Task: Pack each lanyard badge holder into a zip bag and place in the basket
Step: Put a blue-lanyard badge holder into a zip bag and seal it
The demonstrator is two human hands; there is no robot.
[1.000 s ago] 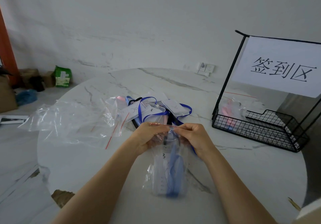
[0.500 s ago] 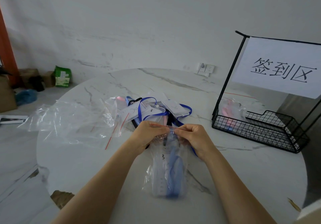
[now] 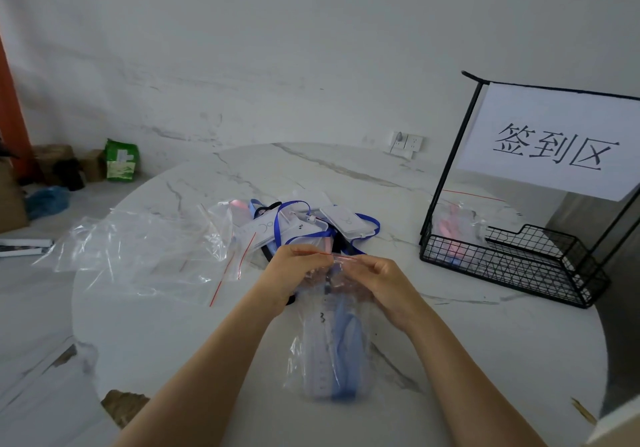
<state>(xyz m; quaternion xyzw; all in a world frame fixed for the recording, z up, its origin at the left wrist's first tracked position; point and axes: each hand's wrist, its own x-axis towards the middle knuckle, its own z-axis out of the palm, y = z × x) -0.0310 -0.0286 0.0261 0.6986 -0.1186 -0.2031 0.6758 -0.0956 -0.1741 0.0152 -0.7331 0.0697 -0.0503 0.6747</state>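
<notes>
Table [image 3: 485,360]: hands [image 3: 291,273] [image 3: 384,283] in pinch on zip bag [image 3: 332,353]

A round marble table [image 3: 485,360] fills the lower frame; loose zip bags [image 3: 145,256] lie at centre left, lanyards [image 3: 311,228] at centre, a wire basket [image 3: 512,270] at right.

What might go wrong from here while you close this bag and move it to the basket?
1. The left hand and right hand pinch the red strip of the zip bag. The light blue lanyard reaches up close under the strip, so it might get caught and leave the seal partly open.
2. The pile of loose lanyards lies just behind the hands, so a strap could snag as the bag goes to the basket.
</notes>
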